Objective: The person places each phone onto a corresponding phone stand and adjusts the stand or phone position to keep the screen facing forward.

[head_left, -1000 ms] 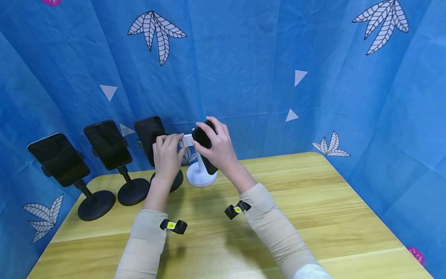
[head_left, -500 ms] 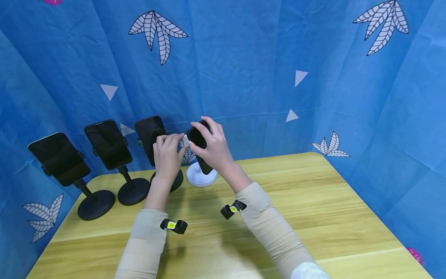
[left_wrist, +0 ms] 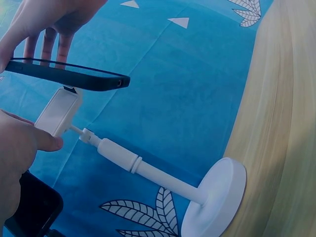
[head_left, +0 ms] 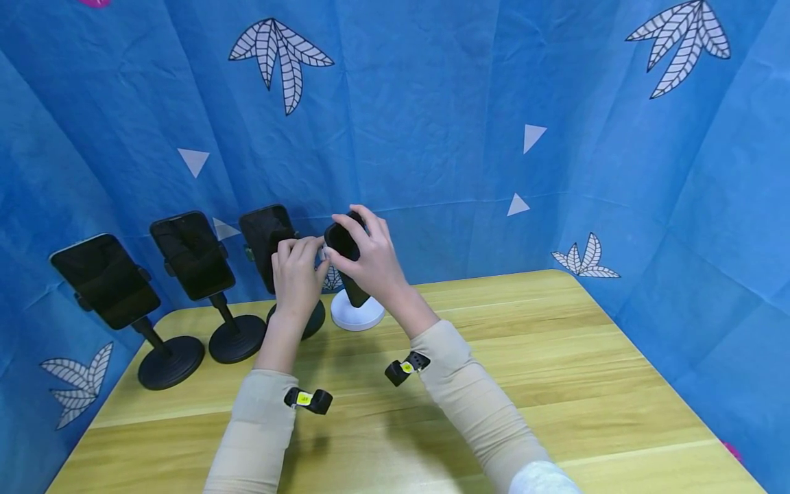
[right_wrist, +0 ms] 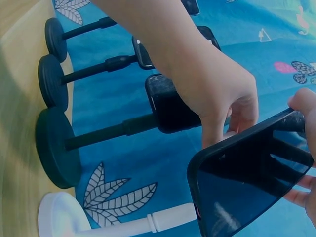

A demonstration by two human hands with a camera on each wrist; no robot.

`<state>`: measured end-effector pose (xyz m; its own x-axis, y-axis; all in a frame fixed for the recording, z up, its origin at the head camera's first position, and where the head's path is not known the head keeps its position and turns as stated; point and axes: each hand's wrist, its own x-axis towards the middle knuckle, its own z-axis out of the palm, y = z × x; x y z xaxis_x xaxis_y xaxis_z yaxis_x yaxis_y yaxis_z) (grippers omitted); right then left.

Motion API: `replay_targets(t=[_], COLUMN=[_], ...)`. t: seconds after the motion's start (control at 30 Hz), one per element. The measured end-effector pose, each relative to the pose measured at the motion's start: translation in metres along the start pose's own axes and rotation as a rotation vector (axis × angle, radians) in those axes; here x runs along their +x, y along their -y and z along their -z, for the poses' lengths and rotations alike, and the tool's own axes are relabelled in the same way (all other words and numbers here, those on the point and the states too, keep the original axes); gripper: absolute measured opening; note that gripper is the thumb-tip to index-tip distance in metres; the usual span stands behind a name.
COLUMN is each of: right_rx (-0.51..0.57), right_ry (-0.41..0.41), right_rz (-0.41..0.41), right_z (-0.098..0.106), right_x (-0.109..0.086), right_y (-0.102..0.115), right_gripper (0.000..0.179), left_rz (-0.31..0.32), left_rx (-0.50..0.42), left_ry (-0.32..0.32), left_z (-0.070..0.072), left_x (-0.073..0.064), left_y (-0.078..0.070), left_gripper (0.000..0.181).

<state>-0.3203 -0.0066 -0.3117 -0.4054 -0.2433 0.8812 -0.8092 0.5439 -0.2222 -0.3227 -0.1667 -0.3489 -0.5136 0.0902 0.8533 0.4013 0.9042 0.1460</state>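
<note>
A white phone stand (left_wrist: 168, 181) has a round base (head_left: 358, 317) on the table and a holder head (left_wrist: 58, 111) at its top. My left hand (head_left: 295, 278) pinches that head at its side, the thumb showing against it in the left wrist view. My right hand (head_left: 374, 264) grips a black-cased phone (right_wrist: 247, 185) by its edges, fingers on one side and thumb on the other. The phone is tilted, its back close against the holder head; whether they touch I cannot tell. In the head view, hands and phone hide most of the head.
Three black stands, each bearing a dark-screened phone, line the table's left side: one far left (head_left: 105, 281), one in the middle (head_left: 193, 255), one just behind my left hand (head_left: 267, 237). A blue patterned curtain (head_left: 432, 137) hangs behind the wooden table (head_left: 524, 343).
My right hand has carried the phone leftward, over the white holder head and nearer to my left hand. My left hand has stayed in place.
</note>
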Motion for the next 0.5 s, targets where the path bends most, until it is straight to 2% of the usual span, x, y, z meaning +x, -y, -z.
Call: replay_targets(t=[0.5], right_rx=[0.031], right_ry=[0.002], right_rz=[-0.007], right_z=[-0.0080], right_x=[0.0042], right_y=[-0.0012], right_gripper=[0.046], left_rz=[0.002], left_rx=[0.014], left_ry=[0.010], left_z=[0.0006], left_x=[-0.0006], left_y=[0.0007], left_gripper=[0.032])
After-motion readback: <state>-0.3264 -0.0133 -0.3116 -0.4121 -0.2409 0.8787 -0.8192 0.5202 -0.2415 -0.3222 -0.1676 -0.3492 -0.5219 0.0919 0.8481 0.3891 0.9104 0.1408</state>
